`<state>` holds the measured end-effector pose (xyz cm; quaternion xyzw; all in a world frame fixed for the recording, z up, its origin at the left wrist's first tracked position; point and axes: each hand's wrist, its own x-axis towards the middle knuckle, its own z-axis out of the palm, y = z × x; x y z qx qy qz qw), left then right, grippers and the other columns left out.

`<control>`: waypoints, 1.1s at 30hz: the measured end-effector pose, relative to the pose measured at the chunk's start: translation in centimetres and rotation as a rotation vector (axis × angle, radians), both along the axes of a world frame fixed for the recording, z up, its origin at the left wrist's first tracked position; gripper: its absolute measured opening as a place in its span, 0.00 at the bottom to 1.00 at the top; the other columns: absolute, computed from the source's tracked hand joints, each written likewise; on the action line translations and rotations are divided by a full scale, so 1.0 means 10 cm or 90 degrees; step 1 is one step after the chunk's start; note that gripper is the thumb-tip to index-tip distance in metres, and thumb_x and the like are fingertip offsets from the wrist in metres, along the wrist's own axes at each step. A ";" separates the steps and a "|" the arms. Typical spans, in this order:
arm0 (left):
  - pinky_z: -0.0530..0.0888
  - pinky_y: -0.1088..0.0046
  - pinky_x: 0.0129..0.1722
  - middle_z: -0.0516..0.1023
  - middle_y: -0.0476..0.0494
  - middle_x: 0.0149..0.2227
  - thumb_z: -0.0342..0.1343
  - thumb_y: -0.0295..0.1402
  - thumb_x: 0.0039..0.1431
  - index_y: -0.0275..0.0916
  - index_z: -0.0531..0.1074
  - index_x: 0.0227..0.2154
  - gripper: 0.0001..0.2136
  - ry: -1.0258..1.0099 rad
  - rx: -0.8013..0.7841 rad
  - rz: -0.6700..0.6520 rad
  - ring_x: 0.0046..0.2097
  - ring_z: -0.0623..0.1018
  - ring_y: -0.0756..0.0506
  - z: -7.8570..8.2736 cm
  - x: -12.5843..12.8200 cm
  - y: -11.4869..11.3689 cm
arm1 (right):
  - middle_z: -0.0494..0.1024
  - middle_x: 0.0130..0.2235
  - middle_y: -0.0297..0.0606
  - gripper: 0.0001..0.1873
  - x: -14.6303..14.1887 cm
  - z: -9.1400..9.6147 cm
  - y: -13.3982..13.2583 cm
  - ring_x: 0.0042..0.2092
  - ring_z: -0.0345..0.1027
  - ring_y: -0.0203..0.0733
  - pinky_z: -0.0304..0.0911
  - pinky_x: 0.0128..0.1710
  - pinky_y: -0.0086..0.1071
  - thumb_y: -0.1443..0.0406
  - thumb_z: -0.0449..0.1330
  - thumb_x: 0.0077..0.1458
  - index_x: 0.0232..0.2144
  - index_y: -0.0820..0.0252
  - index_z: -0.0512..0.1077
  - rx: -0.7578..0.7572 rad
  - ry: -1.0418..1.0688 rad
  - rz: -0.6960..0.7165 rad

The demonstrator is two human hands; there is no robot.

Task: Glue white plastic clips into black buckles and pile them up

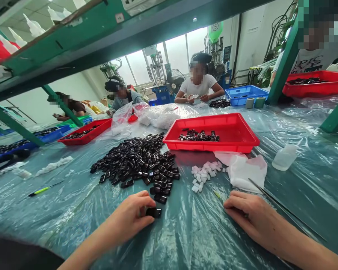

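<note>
My left hand [128,214] pinches a glossy black rectangular plastic piece [153,212] just short of the heap of matching pieces [135,163], while my right hand [250,215] rests loosely curled beside long steel tweezers [287,209] on the clear-plastic-covered surface [53,210].

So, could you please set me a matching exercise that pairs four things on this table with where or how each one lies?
Things:
1. Red tray
2. Small white cubes
3. Long metal tweezers
4. Heap of glossy black pieces

Places and states:
A. Running out from under the right hand
B. Holding a small batch of black pieces
C. Spread loose on the clear plastic sheet
D. Scattered beside a crumpled white cloth

Right pairs: 1-B, 2-D, 3-A, 4-C.
</note>
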<state>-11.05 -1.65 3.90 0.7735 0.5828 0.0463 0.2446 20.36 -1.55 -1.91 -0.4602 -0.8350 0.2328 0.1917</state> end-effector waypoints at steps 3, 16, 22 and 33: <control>0.66 0.73 0.31 0.70 0.45 0.33 0.47 0.29 0.56 0.38 0.71 0.32 0.08 0.069 0.056 -0.057 0.32 0.71 0.46 -0.06 0.19 -0.14 | 0.70 0.29 0.37 0.11 0.00 0.00 0.01 0.29 0.64 0.39 0.59 0.29 0.34 0.71 0.47 0.59 0.28 0.60 0.67 0.008 -0.007 0.008; 0.72 0.80 0.26 0.75 0.41 0.28 0.59 0.39 0.50 0.32 0.69 0.28 0.12 -0.598 -0.406 0.121 0.29 0.77 0.48 -0.13 1.17 0.21 | 0.72 0.33 0.34 0.12 -0.01 0.15 -0.09 0.32 0.66 0.37 0.63 0.33 0.32 0.71 0.54 0.54 0.42 0.58 0.66 -0.052 0.237 -0.050; 0.73 0.82 0.26 0.75 0.43 0.25 0.62 0.37 0.49 0.32 0.71 0.26 0.12 -0.690 -0.473 0.145 0.27 0.78 0.50 -0.19 1.30 0.25 | 0.73 0.31 0.33 0.19 -0.06 0.21 -0.07 0.30 0.66 0.35 0.65 0.32 0.30 0.69 0.58 0.51 0.47 0.57 0.66 -0.171 0.385 -0.061; 0.71 0.84 0.19 0.77 0.40 0.22 0.65 0.39 0.44 0.31 0.74 0.25 0.14 -0.682 -0.491 0.186 0.25 0.79 0.46 -0.29 1.22 0.22 | 0.73 0.29 0.33 0.21 -0.08 0.11 -0.07 0.29 0.66 0.35 0.65 0.31 0.30 0.73 0.56 0.46 0.45 0.58 0.69 -0.220 0.385 -0.058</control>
